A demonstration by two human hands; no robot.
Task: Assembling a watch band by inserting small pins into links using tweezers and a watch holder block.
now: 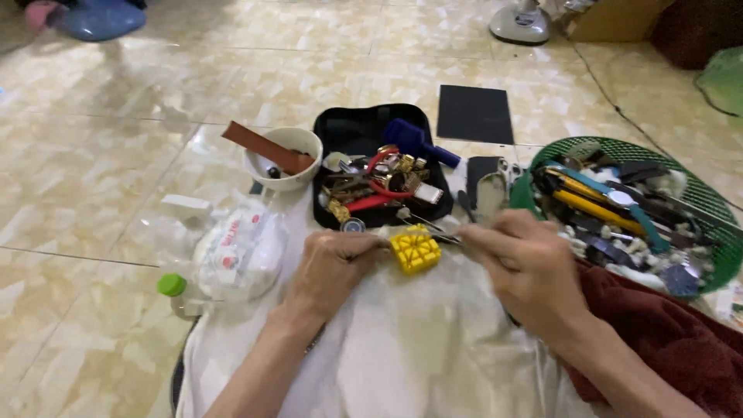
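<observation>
My left hand (334, 267) rests on a white cloth (402, 348) and steadies a small yellow grid-patterned block (416, 248). Its fingers seem to pinch a thin strap or band lying across the block. My right hand (526, 267) comes in from the right, fingers closed on a slim metal tool (447, 238) whose tip reaches the block's top right. Both hands meet just in front of a black tray (356, 131) filled with watch parts, red-handled pliers and gold pieces.
A white bowl (298, 141) with a brown strap stands left of the tray. A green mesh basket (708, 201) of tools sits at right, a dark red cloth (673, 340) below it. Plastic bags and a green-capped bottle (172, 286) lie left. A black mat (474, 113) lies behind.
</observation>
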